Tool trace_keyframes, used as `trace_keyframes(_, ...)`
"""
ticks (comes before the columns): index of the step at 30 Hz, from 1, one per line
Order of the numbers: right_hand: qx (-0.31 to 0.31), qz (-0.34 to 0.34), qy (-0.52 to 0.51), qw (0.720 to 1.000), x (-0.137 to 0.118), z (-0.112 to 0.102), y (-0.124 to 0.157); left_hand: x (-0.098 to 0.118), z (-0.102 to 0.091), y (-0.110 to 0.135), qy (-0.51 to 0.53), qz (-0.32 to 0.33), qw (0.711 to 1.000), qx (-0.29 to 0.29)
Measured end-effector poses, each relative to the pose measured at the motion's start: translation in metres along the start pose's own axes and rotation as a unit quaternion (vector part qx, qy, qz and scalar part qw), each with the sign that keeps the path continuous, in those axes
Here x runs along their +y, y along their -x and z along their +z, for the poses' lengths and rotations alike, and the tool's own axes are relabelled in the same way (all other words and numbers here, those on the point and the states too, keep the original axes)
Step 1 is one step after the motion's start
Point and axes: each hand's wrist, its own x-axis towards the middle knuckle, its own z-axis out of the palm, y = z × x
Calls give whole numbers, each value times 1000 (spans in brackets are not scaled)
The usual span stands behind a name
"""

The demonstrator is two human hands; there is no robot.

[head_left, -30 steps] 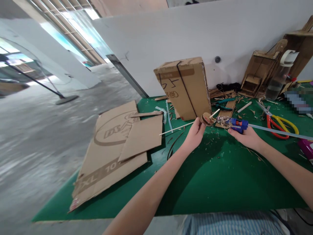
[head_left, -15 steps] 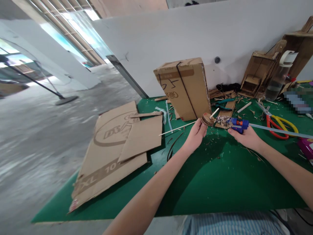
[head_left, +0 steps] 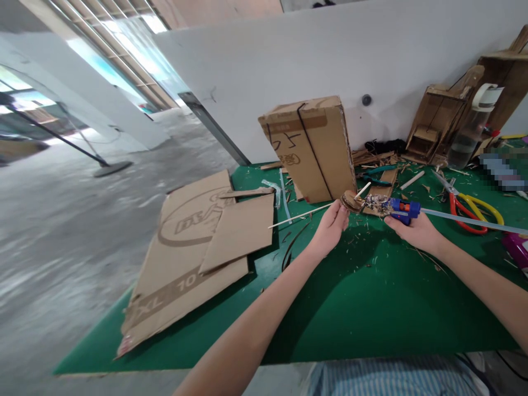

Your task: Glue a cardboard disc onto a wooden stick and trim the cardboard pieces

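My left hand (head_left: pixel 331 226) is closed on a small round cardboard disc (head_left: pixel 350 202) that has a thin wooden stick (head_left: pixel 303 214) through it. The stick's long end points left, and a short pale piece (head_left: pixel 363 190) stands out at the disc's right side. In my right hand (head_left: pixel 416 231) is a blue hot glue gun (head_left: pixel 402 209), with a long clear glue stick (head_left: pixel 466 218) trailing from its back. The gun's front end, matted with stringy debris, points at the disc; its tip is close to the disc, and I cannot tell whether they touch.
A tall cardboard box (head_left: pixel 311 151) stands behind my hands. Flat cardboard sheets (head_left: pixel 181 258) lie at left on the green table (head_left: pixel 350 324). Pliers (head_left: pixel 377 179), scissors (head_left: pixel 468 206), a water bottle (head_left: pixel 470 129) and a cardboard model (head_left: pixel 431 124) are at right, among scraps.
Almost nothing differs. The disc in my left hand has shifted or turned very slightly; the glue gun stays in place.
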Motion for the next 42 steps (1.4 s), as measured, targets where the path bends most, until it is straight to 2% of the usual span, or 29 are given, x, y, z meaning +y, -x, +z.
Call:
trace_keyframes(7,9,36,10,999,4,1,1,5,1,-1,2,-12,1000,16)
trace_keyframes(15,2,39,-20,999,2,2,1,7,-1,-1,-10,-21,1000,14)
trace_keyframes(23,-9,-3,-31,999,1,1,1,4,-2,-1,-22,-14,1000,5)
trace_keyframes(42,-5,-7,-19,1000,1,1,1,1,-4,0,-29,-24,999,18)
